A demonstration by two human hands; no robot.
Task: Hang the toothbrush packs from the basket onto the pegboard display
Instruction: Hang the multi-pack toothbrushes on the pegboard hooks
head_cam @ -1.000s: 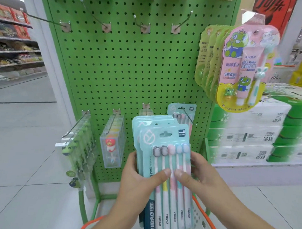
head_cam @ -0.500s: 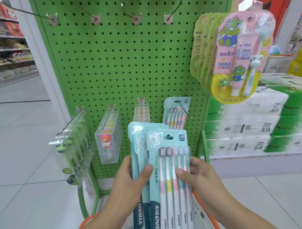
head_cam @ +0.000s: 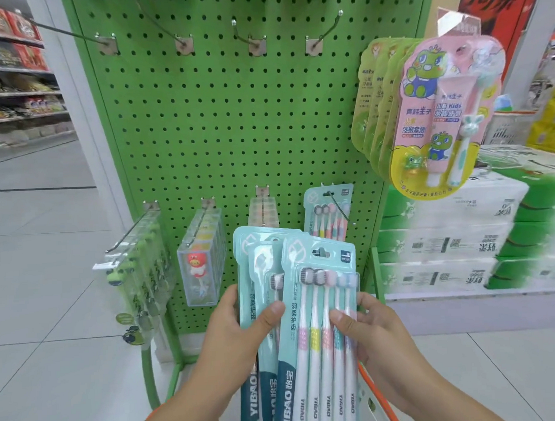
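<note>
Both hands hold a fanned stack of teal toothbrush packs upright in front of the green pegboard (head_cam: 235,123). The left hand (head_cam: 239,331) grips the rear packs (head_cam: 256,267) from the left, thumb pressed across their faces and fingers hidden behind. The right hand (head_cam: 365,330) pinches the front pack (head_cam: 321,319) — thumb on the clear blister over the five brush handles, other fingers curled round its right edge. The front pack overlaps the rear ones and sits slightly to their right, with its hang hole near the top.

Farther off, low on the board's right side, one matching hung pack (head_cam: 328,211) sits on a peg (head_cam: 340,208), just above the held stack. To its left in the same row hang clear boxes (head_cam: 201,260) with a small red figure, and at the far left a row of green-figured packs (head_cam: 137,278). The upper hooks (head_cam: 323,32) are bare. At the right edge of the board hangs a bunch of kids' toothpaste sets (head_cam: 436,110), and beyond them stand stacked cartons (head_cam: 444,236). An orange basket rim (head_cam: 380,395) shows near the bottom, under the right wrist.
</note>
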